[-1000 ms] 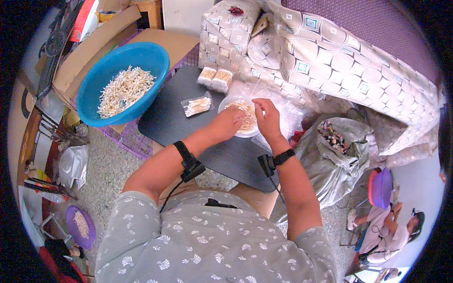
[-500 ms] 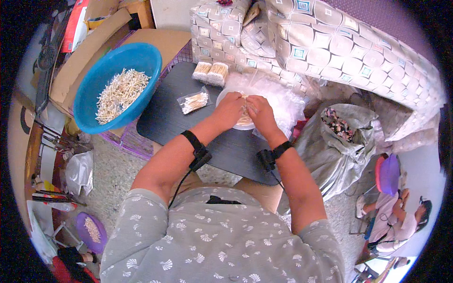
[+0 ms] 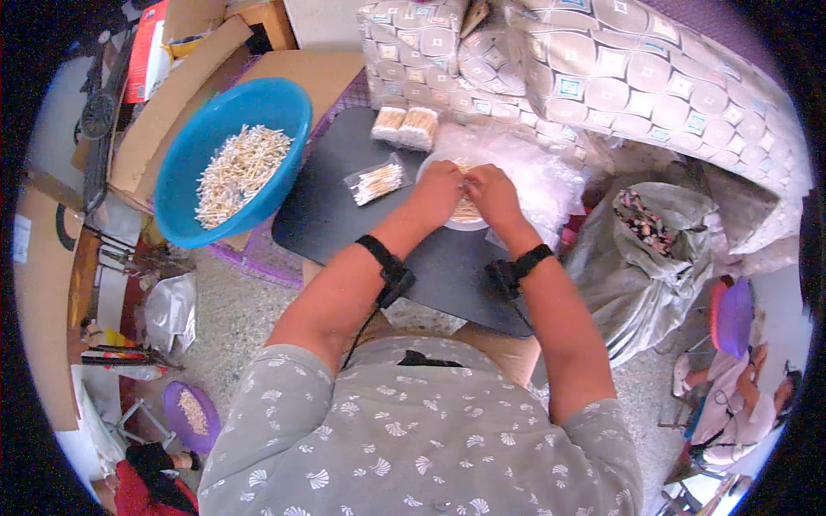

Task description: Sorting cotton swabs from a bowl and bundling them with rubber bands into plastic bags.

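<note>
Both hands are together over a round white bowl (image 3: 465, 226) that holds cotton swabs. My left hand (image 3: 440, 189) has its fingers bent inward, and my right hand (image 3: 496, 194) meets it with fingertips pressed together. Whatever lies between the fingertips is too small and covered to name. Left of the bowl rests a clear bag of cotton swabs (image 3: 377, 182). Bundled packs of swabs (image 3: 404, 126) stand just beyond it. A heap of clear plastic bags (image 3: 544, 185) spreads beside my right hand.
A blue basin (image 3: 176, 199) full of loose swabs sits left of the dark tabletop (image 3: 331, 225). A grey sack (image 3: 615, 275) stands at the right, below a patterned sofa (image 3: 637, 95). Another person (image 3: 731, 413) sits at far right; a purple basin (image 3: 205, 440) is at lower left.
The whole view has shifted, so everything appears slightly farther right. My hands stay together over the bowl, with only a small change in the fingers.
</note>
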Demonstrator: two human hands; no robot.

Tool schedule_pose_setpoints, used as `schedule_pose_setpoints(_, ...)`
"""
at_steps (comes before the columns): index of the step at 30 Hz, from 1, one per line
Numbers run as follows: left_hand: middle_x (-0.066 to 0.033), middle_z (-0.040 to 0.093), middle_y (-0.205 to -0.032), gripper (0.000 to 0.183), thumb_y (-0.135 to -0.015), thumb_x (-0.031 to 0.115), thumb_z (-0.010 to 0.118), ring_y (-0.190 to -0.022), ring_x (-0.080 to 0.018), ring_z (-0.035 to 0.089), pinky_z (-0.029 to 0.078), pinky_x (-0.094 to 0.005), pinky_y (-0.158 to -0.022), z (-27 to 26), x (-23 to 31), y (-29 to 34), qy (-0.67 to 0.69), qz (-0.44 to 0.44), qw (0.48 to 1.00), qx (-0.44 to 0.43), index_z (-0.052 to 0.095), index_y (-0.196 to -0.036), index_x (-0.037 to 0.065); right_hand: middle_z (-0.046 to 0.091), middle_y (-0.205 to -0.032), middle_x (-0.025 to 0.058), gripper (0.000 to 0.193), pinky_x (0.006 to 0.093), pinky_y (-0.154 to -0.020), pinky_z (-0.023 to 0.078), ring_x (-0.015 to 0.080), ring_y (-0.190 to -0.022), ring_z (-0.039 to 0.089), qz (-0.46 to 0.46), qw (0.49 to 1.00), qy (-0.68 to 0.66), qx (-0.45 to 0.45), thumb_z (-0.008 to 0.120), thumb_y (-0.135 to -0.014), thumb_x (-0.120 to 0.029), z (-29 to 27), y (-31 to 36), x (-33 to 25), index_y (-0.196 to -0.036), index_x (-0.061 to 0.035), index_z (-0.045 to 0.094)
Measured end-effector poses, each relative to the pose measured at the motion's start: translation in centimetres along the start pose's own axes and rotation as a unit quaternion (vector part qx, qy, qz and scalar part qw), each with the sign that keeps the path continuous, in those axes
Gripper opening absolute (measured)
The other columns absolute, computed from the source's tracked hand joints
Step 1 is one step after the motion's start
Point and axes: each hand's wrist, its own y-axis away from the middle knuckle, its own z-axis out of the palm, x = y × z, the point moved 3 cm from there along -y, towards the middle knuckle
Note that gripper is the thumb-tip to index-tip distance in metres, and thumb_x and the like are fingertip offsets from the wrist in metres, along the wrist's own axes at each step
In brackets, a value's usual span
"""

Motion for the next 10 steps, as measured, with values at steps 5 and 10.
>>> schedule_pose_setpoints(5,-0.0188,0.058,-0.094,0.018,-0.078,0.013,0.058,-0.094,-0.0379,0.053,0.042,-0.0463,-0.085,0.11,0.34,-0.07,0.031,-0.011,0.999,0.023,0.061,-0.092,0.001,0.061,-0.090,0.0118,0.014,0.0403,-0.079,0.046,0.0323,-0.089,0.056,-0.002,1.000,0.005,0.013,0.059,-0.078,-0.016,-0.41,0.36,-0.57,-0.088,-0.0083,0.065)
schedule_pose_setpoints(10,-0.0184,0.058,-0.094,0.020,-0.078,0.014,0.059,-0.094,-0.0380,0.053,0.042,-0.0460,-0.085,0.39,-0.01,-0.03,0.014,-0.028,0.999,0.027,0.062,-0.094,0.002,0.060,-0.096,0.0111,0.016,0.0387,-0.082,0.046,0.0305,-0.093,0.056,-0.013,1.000,0.007,0.003,0.062,-0.080,-0.018,0.02,0.30,-0.48,-0.092,-0.0065,0.063)
